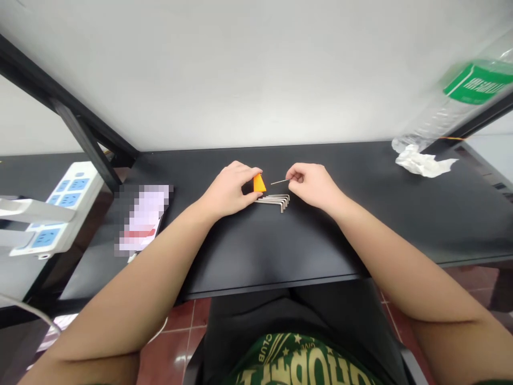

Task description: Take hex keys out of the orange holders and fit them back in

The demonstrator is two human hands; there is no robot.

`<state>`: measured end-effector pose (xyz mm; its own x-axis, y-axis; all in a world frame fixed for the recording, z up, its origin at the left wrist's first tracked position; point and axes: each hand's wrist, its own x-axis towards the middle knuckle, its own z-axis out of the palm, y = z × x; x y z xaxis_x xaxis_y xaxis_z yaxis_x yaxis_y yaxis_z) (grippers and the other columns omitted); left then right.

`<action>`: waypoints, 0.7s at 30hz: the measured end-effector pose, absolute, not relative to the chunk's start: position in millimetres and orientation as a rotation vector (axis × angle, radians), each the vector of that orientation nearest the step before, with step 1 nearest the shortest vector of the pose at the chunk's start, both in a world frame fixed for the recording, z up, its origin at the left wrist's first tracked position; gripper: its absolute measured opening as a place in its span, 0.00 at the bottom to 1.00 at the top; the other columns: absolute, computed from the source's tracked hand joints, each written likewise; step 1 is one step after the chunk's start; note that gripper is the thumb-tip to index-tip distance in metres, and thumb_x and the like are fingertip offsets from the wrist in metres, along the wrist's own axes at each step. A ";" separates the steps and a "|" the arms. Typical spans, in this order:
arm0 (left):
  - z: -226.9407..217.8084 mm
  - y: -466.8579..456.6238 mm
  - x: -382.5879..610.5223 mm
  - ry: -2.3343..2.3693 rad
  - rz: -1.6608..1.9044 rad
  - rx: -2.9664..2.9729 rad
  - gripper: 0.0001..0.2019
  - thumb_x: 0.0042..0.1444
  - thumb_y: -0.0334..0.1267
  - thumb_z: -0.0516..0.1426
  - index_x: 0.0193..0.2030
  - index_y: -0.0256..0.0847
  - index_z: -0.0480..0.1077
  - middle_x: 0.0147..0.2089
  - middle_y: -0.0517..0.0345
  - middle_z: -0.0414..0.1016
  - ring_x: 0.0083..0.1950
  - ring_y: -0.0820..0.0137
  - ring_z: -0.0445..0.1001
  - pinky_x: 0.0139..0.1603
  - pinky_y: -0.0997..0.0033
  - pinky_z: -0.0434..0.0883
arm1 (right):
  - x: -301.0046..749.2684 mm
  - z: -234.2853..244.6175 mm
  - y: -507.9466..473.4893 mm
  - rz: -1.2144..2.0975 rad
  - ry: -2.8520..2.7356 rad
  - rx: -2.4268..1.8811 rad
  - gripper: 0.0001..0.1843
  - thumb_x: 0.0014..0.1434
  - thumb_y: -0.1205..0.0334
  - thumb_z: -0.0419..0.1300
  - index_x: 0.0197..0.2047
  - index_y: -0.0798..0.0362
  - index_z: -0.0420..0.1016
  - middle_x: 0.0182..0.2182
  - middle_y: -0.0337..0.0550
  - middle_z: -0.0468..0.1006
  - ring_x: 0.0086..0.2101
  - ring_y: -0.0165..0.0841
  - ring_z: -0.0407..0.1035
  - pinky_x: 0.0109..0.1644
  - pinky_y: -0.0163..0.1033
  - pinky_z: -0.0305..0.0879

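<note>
On the black desk (256, 251) my left hand (230, 188) is closed around an orange plastic holder (259, 183), which holds a row of several silver hex keys (276, 201) lying flat on the desk. My right hand (310, 183) pinches one thin hex key (279, 182) by its end. That key points left toward the orange holder, its tip a short way from it.
A blurred phone (142, 216) lies at the left of the desk. A white power strip (60, 208) sits further left. A crumpled white tissue (422, 162) and a clear plastic bottle with a green label (460, 93) are at the back right. A white wall stands behind.
</note>
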<state>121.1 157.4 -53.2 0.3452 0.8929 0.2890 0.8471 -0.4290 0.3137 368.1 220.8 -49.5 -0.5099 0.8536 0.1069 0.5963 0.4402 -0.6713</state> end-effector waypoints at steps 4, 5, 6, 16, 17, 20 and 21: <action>-55.0 158.5 119.9 1.652 0.698 2.457 0.25 0.60 0.47 0.61 0.62 0.41 0.72 0.52 0.53 0.79 0.53 0.59 0.72 0.58 0.58 0.70 | 371.2 -48.7 220.8 0.711 -2.525 -1.260 0.06 0.56 0.65 0.59 0.31 0.54 0.78 0.32 0.43 0.77 0.33 0.32 0.68 0.38 0.37 0.60; -55.5 158.4 120.2 1.658 0.705 2.448 0.25 0.60 0.47 0.61 0.62 0.40 0.71 0.53 0.53 0.79 0.53 0.60 0.71 0.58 0.58 0.70 | 370.7 -48.4 218.7 0.686 -2.562 -1.256 0.07 0.57 0.61 0.61 0.32 0.54 0.78 0.34 0.44 0.77 0.34 0.33 0.68 0.38 0.37 0.60; -55.9 158.3 120.6 1.661 0.709 2.439 0.26 0.60 0.48 0.61 0.63 0.41 0.71 0.53 0.53 0.79 0.53 0.60 0.71 0.58 0.58 0.70 | 369.9 -48.2 216.1 0.666 -2.591 -1.240 0.09 0.58 0.57 0.62 0.33 0.54 0.77 0.36 0.45 0.76 0.34 0.33 0.68 0.37 0.37 0.60; -57.5 156.0 124.1 1.571 0.781 2.449 0.26 0.61 0.48 0.61 0.63 0.40 0.71 0.51 0.52 0.79 0.52 0.61 0.72 0.58 0.59 0.70 | 362.7 -52.1 202.4 0.673 -2.663 -1.018 0.07 0.58 0.62 0.62 0.40 0.54 0.76 0.41 0.46 0.73 0.35 0.32 0.68 0.40 0.38 0.61; -57.7 155.5 124.9 1.540 0.794 2.453 0.26 0.61 0.48 0.61 0.63 0.41 0.71 0.50 0.52 0.79 0.52 0.61 0.72 0.57 0.59 0.70 | 362.6 -52.1 203.8 0.682 -2.601 -1.006 0.07 0.59 0.61 0.62 0.39 0.54 0.75 0.40 0.45 0.73 0.34 0.32 0.67 0.40 0.38 0.62; -57.8 154.2 129.0 1.429 0.836 2.475 0.26 0.60 0.48 0.62 0.63 0.42 0.71 0.49 0.52 0.79 0.52 0.62 0.73 0.57 0.60 0.70 | 359.3 -52.9 206.9 0.753 -2.331 -0.935 0.06 0.61 0.61 0.61 0.40 0.54 0.73 0.37 0.42 0.74 0.34 0.31 0.68 0.41 0.37 0.63; -57.6 153.9 131.0 1.399 0.848 2.481 0.25 0.60 0.48 0.62 0.63 0.42 0.71 0.49 0.52 0.79 0.52 0.62 0.73 0.57 0.60 0.70 | 357.0 -53.6 207.1 0.803 -2.254 -0.899 0.06 0.61 0.62 0.59 0.41 0.54 0.72 0.37 0.41 0.75 0.34 0.31 0.69 0.41 0.37 0.64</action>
<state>131.0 153.9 -57.6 0.3986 0.8286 0.3932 0.7320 -0.5457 0.4079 357.0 207.1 -53.6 -0.6068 0.7420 0.2850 0.3949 0.5926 -0.7020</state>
